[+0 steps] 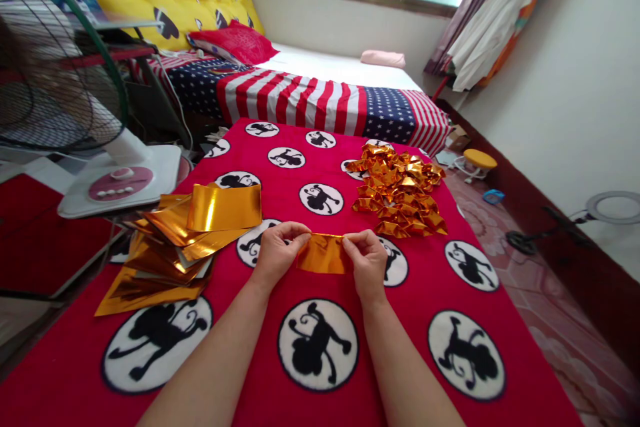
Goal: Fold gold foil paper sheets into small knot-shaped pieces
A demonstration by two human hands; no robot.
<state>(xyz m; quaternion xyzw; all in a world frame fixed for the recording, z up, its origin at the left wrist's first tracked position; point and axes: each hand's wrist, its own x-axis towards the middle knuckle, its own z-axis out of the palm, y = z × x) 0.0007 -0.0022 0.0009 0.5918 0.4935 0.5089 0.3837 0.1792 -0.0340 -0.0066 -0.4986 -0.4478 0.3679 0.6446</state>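
Observation:
Between my two hands a small sheet of shiny gold foil paper point(323, 257) is stretched over the red cloth. My left hand point(281, 250) pinches its upper left corner between thumb and fingers. The upper right corner is pinched the same way by my right hand point(369, 260). Along the top edge runs a narrow bright strip that looks folded. To the left lies a loose stack of flat gold foil sheets point(225, 208). A heap of folded gold foil pieces point(400, 190) sits at the far right of the cloth.
A red cloth with black monkey figures in white circles point(318, 345) covers the table. An electric fan point(120, 173) stands at the left edge. Behind the table is a bed with a flag-pattern cover point(300, 103). A yellow stool point(480, 159) is on the floor at right.

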